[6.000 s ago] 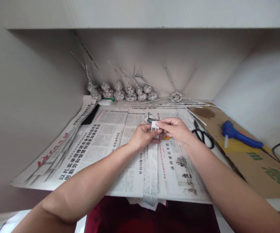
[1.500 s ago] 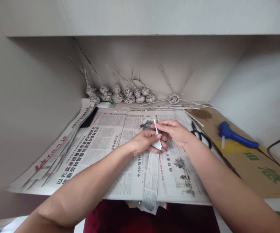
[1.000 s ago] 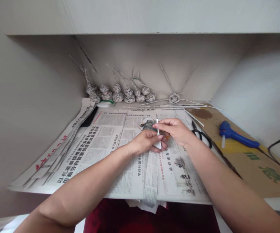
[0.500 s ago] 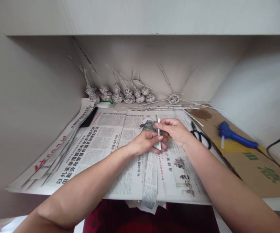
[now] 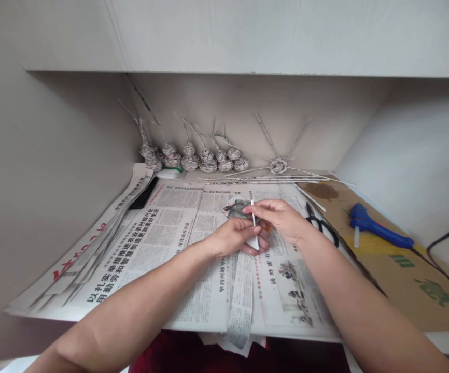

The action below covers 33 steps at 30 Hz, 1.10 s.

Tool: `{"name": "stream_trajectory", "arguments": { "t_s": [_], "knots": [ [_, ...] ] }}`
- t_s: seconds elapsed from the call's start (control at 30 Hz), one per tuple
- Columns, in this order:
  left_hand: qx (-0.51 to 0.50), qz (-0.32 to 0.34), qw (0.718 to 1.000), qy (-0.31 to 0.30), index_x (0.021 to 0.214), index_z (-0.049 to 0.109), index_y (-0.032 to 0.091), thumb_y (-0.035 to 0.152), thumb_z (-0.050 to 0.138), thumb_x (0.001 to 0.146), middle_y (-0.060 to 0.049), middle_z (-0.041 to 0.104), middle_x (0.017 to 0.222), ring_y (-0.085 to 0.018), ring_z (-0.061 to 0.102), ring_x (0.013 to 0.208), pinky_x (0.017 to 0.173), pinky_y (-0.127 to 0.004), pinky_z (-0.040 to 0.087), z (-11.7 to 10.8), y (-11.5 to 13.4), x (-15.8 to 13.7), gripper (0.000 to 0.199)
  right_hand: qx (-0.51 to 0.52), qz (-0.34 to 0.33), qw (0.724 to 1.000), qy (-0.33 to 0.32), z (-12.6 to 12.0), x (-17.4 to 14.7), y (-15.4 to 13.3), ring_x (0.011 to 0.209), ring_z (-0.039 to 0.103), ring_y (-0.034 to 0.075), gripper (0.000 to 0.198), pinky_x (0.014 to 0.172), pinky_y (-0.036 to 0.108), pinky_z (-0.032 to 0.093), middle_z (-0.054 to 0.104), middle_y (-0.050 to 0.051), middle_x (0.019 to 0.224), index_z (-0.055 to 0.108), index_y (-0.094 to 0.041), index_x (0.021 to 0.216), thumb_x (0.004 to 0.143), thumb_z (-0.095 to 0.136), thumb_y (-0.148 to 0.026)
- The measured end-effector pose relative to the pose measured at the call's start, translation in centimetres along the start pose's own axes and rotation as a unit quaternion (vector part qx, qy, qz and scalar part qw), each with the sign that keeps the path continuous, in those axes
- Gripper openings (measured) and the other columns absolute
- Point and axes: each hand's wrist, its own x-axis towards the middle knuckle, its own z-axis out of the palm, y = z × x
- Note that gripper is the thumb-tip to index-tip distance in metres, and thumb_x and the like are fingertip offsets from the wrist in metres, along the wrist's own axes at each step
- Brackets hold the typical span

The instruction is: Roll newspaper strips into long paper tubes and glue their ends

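Over the newspaper sheets, both hands meet on a newspaper strip [image 5: 241,295], whose upper end is rolled into a thin paper tube [image 5: 253,213]. My left hand [image 5: 237,236] is closed round the lower part of the roll, thumb on top and fingertips curled beneath. With thumb and forefinger, my right hand [image 5: 274,215] pinches the tube near its upper tip. The flat tail of the strip hangs down toward me and over the front edge of the newspaper. Part of the roll is hidden behind the fingers.
Several woven paper gourds [image 5: 189,158] line the back wall, beside a star-shaped woven start [image 5: 278,165]. Paper sticks [image 5: 263,180] lie before them. To the right are black scissors [image 5: 320,224] and a blue glue gun [image 5: 380,228] on cardboard [image 5: 395,290]. Paper strips [image 5: 92,243] are stacked left.
The view has tilted slightly, so the scene sits lower. Both hands stay on the paper tube, with small finger movement at its upper tip; the tube leans a little more to the left.
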Motion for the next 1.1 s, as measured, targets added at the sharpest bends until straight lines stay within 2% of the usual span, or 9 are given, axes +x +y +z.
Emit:
{"name": "stream_trajectory", "arguments": {
  "t_s": [0.07,0.2,0.4,0.5,0.57,0.7,0.87,1.0,1.1],
  "knots": [
    [0.003,0.001,1.000,-0.005,0.089,0.065,0.007,0.045,0.060,0.079,-0.012,0.065,0.083,-0.019,0.064,0.081,0.071,-0.036,0.055,0.0,0.0,0.0,0.039,0.003,0.012,1.000,0.002,-0.1,0.1,0.0,0.037,0.049,0.011,0.031,0.035,0.023,0.035,0.056,-0.002,0.049,0.064,-0.017,0.078,0.069,0.071,-0.046],
    [0.005,-0.009,1.000,-0.012,0.091,0.065,0.009,0.046,0.061,0.078,-0.011,0.065,0.085,-0.018,0.064,0.081,0.071,-0.034,0.054,0.0,-0.1,-0.2,0.039,0.011,-0.025,0.997,0.073,-0.2,0.3,0.1,0.041,0.045,0.007,0.032,0.038,0.021,0.034,0.055,-0.003,0.053,0.057,-0.017,0.062,0.064,0.077,-0.041],
    [-0.002,-0.004,1.000,-0.007,0.090,0.065,0.009,0.044,0.061,0.079,-0.011,0.066,0.084,-0.019,0.065,0.081,0.071,-0.035,0.054,0.0,-0.1,-0.2,0.038,0.015,0.030,0.998,-0.054,-0.4,0.0,0.1,0.040,0.050,0.011,0.034,0.038,0.024,0.036,0.060,0.001,0.056,0.066,-0.017,0.088,0.074,0.066,-0.048],
    [0.008,-0.013,1.000,-0.013,0.091,0.065,0.009,0.045,0.061,0.079,-0.011,0.066,0.085,-0.018,0.064,0.082,0.071,-0.034,0.054,0.1,0.0,-0.2,0.038,0.017,-0.004,0.999,0.032,-0.4,0.1,0.1,0.042,0.046,0.008,0.031,0.039,0.021,0.034,0.058,-0.001,0.057,0.060,-0.016,0.066,0.066,0.075,-0.043],
    [0.010,-0.019,1.000,-0.011,0.091,0.065,0.009,0.045,0.061,0.079,-0.011,0.066,0.084,-0.018,0.065,0.081,0.071,-0.034,0.054,0.1,-0.1,-0.2,0.038,0.004,-0.025,0.998,0.065,-0.4,0.2,0.1,0.045,0.045,0.006,0.031,0.041,0.021,0.034,0.059,-0.001,0.060,0.060,-0.016,0.063,0.065,0.076,-0.042],
    [0.009,-0.017,1.000,0.001,0.091,0.066,0.009,0.045,0.062,0.078,-0.011,0.067,0.082,-0.019,0.065,0.080,0.070,-0.034,0.054,0.1,-0.2,-0.2,0.039,-0.027,-0.015,1.000,0.007,-0.8,0.2,0.0,0.050,0.049,0.009,0.033,0.045,0.023,0.038,0.063,0.002,0.069,0.070,-0.016,0.086,0.072,0.069,-0.046],
    [0.009,-0.040,0.999,-0.004,0.094,0.065,0.008,0.043,0.062,0.079,-0.012,0.067,0.084,-0.018,0.065,0.080,0.071,-0.033,0.054,0.1,-0.1,-0.3,0.037,-0.010,-0.043,0.996,0.073,-1.0,0.3,0.2,0.050,0.044,0.006,0.029,0.044,0.021,0.034,0.062,0.001,0.068,0.064,-0.015,0.066,0.065,0.076,-0.041],
    [0.007,-0.037,0.999,0.010,0.094,0.065,0.008,0.044,0.062,0.079,-0.012,0.068,0.082,-0.018,0.066,0.078,0.069,-0.033,0.054,0.1,0.0,-0.2,0.039,-0.023,-0.031,0.999,0.013,-1.2,0.3,0.1,0.054,0.049,0.008,0.034,0.048,0.022,0.040,0.067,0.006,0.085,0.071,-0.015,0.087,0.073,0.068,-0.045],
    [0.005,-0.032,0.999,0.007,0.094,0.065,0.008,0.044,0.062,0.078,-0.012,0.068,0.083,-0.019,0.066,0.078,0.067,-0.032,0.055,0.2,-0.1,-0.2,0.039,-0.019,-0.024,0.999,0.017,-1.2,0.3,0.0,0.054,0.048,0.008,0.031,0.048,0.021,0.039,0.065,0.004,0.077,0.071,-0.014,0.083,0.068,0.073,-0.041]
  ]
}}
